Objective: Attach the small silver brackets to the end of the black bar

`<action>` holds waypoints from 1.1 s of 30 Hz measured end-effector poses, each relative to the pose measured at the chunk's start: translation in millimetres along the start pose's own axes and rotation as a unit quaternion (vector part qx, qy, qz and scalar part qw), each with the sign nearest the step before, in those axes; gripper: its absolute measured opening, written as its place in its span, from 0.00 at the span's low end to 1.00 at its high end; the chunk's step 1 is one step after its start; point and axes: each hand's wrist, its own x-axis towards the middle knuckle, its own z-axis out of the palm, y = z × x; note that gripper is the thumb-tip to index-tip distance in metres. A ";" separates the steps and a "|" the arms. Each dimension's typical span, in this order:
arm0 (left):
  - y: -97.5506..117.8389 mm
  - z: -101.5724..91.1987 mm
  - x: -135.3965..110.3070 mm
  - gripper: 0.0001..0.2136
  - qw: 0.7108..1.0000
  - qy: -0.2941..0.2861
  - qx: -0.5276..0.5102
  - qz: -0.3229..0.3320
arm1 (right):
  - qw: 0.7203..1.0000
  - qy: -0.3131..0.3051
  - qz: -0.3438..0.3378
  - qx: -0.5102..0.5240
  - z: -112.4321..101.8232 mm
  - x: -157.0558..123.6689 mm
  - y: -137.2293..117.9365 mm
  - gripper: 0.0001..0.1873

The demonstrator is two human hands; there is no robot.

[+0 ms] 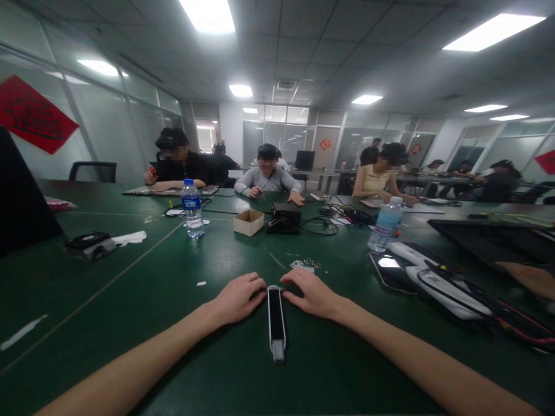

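A long narrow device (276, 323), black on top with a silver frame, lies lengthwise on the green table (143, 300) in front of me. My left hand (238, 297), with a ring on one finger, rests beside its far end, fingers curled and pressed against its left edge. From the other side my right hand (310, 294) does the same, fingertips pinching the right edge of the far end. Small metal parts (306, 264) lie just beyond my right hand.
Two water bottles (192, 209) (385, 224), a small cardboard box (248, 222), a black unit with cables (284, 218), a phone (390, 270) and white-and-black gear (442, 283) sit on the table. Three people work at the far side. Another person's arm (526, 277) shows at right.
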 end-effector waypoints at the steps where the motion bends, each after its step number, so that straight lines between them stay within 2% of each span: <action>1: 0.1 -0.5 -0.2 0.08 1.000 0.000 -0.002 0.000 | 1.000 0.002 -0.004 -0.023 -4.4 -0.4 2.8 0.12; 6: 1.8 -4.4 -1.6 0.08 1.000 -0.014 -0.023 -0.012 | 0.990 0.023 0.057 -0.124 -23.9 -4.7 31.0 0.15; 9: 2.4 -5.5 -2.0 0.08 0.999 -0.016 -0.030 -0.015 | 0.983 0.017 0.106 -0.151 -25.1 -9.2 50.9 0.15; 12: 1.5 -4.5 -2.0 0.08 0.999 -0.011 -0.029 -0.010 | 0.982 0.001 0.132 -0.136 -20.1 -11.8 62.9 0.13; 15: 0.3 -3.1 -2.1 0.08 1.000 -0.009 -0.028 -0.009 | 0.985 0.003 0.130 -0.114 -17.6 -11.2 64.5 0.10; 20: 0.8 -3.1 -1.8 0.08 1.000 -0.010 -0.025 -0.009 | 0.993 0.015 0.118 -0.026 -25.7 -9.2 63.2 0.08; 22: 1.1 -3.1 -1.6 0.08 1.000 -0.010 -0.018 -0.008 | 0.991 0.049 0.124 -0.023 -31.1 -9.4 70.0 0.08; 26: -0.3 -2.6 -1.5 0.09 1.000 -0.011 -0.026 -0.006 | 0.961 0.153 0.189 -0.131 -42.8 -15.2 99.4 0.09; 29: -1.1 -2.8 -1.7 0.10 0.999 -0.014 -0.033 -0.012 | 0.942 0.146 0.243 -0.183 -46.8 -24.7 123.4 0.09; 33: -0.7 -2.8 -1.8 0.10 0.999 -0.007 -0.040 -0.008 | 0.941 0.111 0.268 -0.171 -40.1 -32.3 139.7 0.09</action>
